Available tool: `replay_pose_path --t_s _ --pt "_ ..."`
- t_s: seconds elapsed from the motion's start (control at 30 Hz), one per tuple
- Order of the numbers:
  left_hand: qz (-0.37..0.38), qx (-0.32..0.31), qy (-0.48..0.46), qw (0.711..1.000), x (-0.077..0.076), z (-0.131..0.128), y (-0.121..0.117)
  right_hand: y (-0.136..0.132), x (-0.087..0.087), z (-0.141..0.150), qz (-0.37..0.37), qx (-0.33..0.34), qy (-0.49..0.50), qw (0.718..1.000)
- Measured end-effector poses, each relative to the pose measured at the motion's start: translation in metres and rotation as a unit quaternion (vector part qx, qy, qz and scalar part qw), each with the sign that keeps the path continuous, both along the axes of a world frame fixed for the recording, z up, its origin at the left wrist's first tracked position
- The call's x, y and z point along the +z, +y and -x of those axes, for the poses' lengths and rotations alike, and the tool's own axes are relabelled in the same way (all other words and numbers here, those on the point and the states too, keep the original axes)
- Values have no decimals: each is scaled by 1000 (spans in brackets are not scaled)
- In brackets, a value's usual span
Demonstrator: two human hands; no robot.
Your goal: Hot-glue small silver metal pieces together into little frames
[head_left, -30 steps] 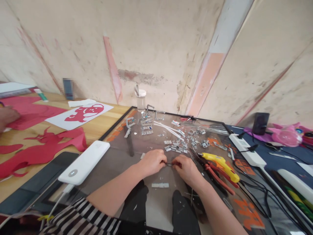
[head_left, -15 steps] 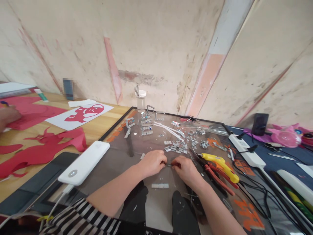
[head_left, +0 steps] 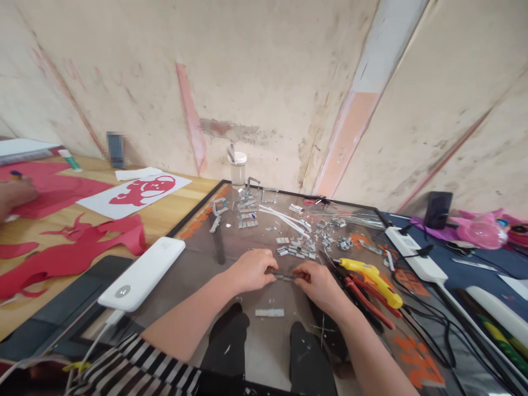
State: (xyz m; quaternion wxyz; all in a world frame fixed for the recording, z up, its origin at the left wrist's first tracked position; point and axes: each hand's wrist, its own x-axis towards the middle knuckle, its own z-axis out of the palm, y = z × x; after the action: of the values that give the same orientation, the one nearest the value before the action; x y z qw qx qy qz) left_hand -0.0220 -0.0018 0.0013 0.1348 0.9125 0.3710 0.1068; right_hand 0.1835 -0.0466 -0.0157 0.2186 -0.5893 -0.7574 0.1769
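Spreading slightly apart vs. earlier, our L hand point(head_left: 254, 269) & R hand point(head_left: 317, 281) are both pinching a thin grey strip point(head_left: 284, 275) btwn them, over dark tabletop point(head_left: 198, 267); we're finding orange marks point(head_left: 421, 358) unreadable

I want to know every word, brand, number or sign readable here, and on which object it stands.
No text is readable.
White power strip: label, too small.
White power bank: mark in a grey circle, too small.
Glass tabletop: orange marks, no legible letters.
Wall: faint reddish strokes, illegible.
Green-and-white tube: any print too small.
Thin strip between left hand and right hand: no writing visible.
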Motion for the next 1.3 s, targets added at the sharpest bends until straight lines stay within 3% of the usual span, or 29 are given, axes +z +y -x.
replay_pose_path --t_s 0.33,1.3 --pt "-19 -21 -2 1000 -13 -3 2 4 -10 3 1 6 -18 1000" --pt "-23 -15 5 1000 -12 -7 -2 5 -9 3 6 21 -3 1000"
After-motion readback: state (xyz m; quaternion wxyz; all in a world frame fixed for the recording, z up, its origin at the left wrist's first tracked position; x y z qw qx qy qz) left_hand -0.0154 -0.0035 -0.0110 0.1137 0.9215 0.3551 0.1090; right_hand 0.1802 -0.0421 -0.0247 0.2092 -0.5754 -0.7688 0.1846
